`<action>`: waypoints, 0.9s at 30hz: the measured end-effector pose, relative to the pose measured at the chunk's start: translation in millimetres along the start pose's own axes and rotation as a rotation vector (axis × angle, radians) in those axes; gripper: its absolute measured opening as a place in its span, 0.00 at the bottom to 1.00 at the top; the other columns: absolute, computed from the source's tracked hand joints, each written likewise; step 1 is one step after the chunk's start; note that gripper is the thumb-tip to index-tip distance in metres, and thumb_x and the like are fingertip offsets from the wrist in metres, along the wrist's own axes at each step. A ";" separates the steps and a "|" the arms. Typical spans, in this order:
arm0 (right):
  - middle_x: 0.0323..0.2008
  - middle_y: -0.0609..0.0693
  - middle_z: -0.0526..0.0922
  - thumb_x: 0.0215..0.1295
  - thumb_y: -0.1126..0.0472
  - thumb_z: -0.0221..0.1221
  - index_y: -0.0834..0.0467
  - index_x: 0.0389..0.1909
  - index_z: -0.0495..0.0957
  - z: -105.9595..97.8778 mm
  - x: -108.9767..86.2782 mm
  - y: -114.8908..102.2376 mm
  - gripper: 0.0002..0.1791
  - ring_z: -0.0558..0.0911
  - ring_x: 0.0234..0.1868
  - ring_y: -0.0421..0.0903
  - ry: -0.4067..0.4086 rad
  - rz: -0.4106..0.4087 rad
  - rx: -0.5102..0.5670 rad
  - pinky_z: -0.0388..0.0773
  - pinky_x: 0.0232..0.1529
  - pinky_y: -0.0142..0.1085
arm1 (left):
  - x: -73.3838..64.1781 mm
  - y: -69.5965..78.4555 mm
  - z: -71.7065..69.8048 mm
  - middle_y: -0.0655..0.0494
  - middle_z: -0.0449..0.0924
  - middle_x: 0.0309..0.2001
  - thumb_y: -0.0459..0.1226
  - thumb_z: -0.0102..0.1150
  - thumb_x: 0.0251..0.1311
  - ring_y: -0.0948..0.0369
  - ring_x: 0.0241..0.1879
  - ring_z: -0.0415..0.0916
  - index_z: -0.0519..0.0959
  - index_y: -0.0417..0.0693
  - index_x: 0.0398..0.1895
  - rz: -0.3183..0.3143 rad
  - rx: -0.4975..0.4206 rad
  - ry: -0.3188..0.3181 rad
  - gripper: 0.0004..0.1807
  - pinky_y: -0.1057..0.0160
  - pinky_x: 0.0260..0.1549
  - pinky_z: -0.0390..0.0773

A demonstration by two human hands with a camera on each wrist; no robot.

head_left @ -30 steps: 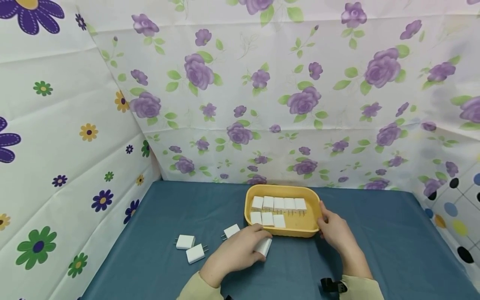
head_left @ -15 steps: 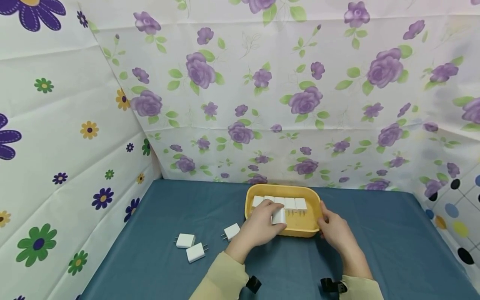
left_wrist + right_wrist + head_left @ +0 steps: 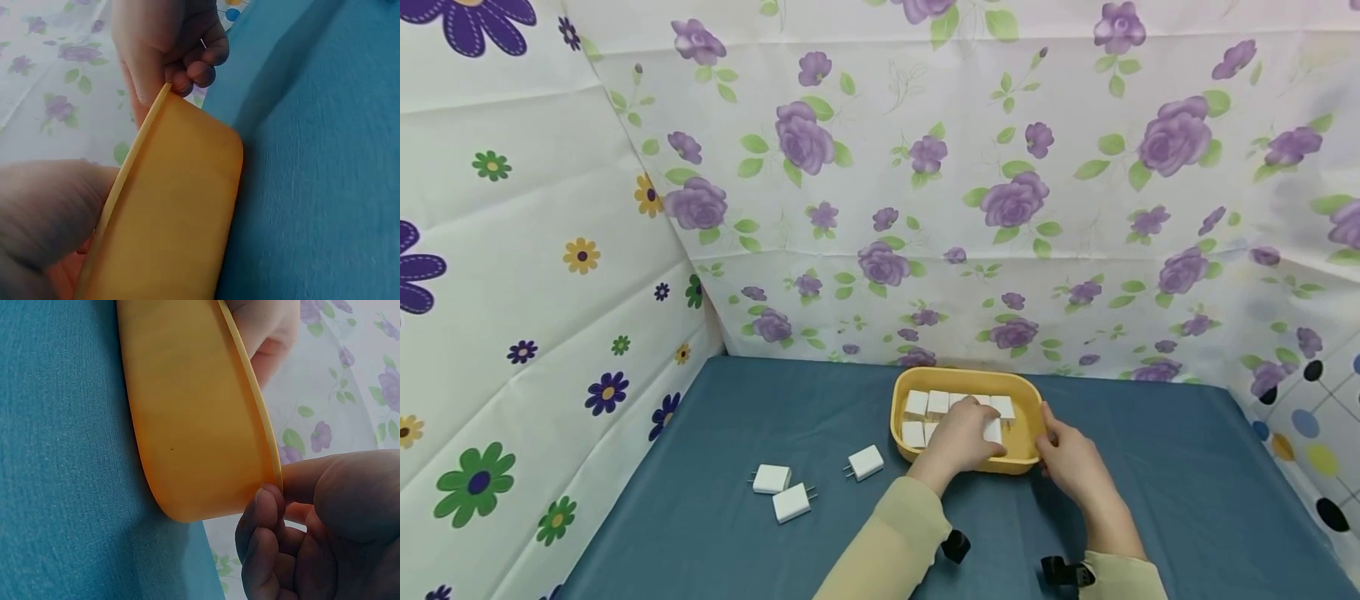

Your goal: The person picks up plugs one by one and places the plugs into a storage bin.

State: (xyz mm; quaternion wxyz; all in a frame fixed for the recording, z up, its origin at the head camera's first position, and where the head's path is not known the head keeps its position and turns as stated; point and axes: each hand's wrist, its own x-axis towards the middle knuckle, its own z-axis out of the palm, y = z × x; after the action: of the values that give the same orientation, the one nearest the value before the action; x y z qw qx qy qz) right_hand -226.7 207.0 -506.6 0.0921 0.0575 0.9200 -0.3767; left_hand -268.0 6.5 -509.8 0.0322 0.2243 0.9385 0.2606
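A yellow plastic tray (image 3: 1026,454) holds several white charger plugs (image 3: 916,404) in two rows. My left hand (image 3: 958,437) reaches over the tray's near rim and grips a white charger plug (image 3: 993,431) low in the front row; part of that row is hidden behind the hand. In the left wrist view the tray wall (image 3: 169,206) hides the left fingertips. My right hand (image 3: 1067,454) pinches the tray's right rim. The right wrist view shows its thumb and curled fingers (image 3: 265,506) on either side of the rim.
On the blue tablecloth (image 3: 700,550) left of the tray lie three loose charger plugs: one alone (image 3: 865,462), and a pair, one plug (image 3: 771,479) behind the other plug (image 3: 792,503). A flowered curtain (image 3: 850,208) stands behind the table and another flowered sheet (image 3: 550,292) at its left.
My left hand has carried a charger plug from the table before the tray, over the near rim, rightward to the front row. The right hand has stayed on the rim.
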 end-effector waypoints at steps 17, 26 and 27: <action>0.34 0.55 0.80 0.83 0.59 0.47 0.54 0.87 0.47 1.7 1.1 2.3 0.37 0.81 0.30 0.48 0.012 0.012 0.006 0.79 0.35 0.43 | 6.8 -0.2 1.1 0.64 0.85 0.52 0.45 0.83 0.57 0.55 0.58 0.77 0.90 0.64 0.54 -0.126 0.023 -0.069 0.21 0.56 0.56 0.80; 0.33 0.55 0.80 0.82 0.59 0.48 0.54 0.87 0.47 0.5 0.7 1.5 0.37 0.81 0.30 0.49 0.015 0.007 0.006 0.78 0.34 0.42 | 8.5 -1.1 1.9 0.64 0.85 0.45 0.48 0.84 0.54 0.58 0.52 0.78 0.90 0.65 0.52 -0.106 0.034 -0.032 0.21 0.57 0.51 0.80; 0.33 0.55 0.80 0.82 0.59 0.48 0.54 0.87 0.47 0.6 1.0 1.8 0.37 0.81 0.30 0.48 0.014 0.009 0.005 0.78 0.35 0.42 | 8.5 -1.3 2.2 0.65 0.84 0.44 0.48 0.84 0.54 0.58 0.51 0.78 0.90 0.65 0.52 -0.106 0.036 -0.031 0.21 0.57 0.50 0.80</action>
State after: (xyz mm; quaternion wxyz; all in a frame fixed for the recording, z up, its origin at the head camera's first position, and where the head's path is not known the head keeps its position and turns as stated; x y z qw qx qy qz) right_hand -227.3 207.8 -508.5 0.0870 0.0644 0.9194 -0.3781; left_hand -275.7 10.3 -511.8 0.0563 0.1789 0.9529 0.2383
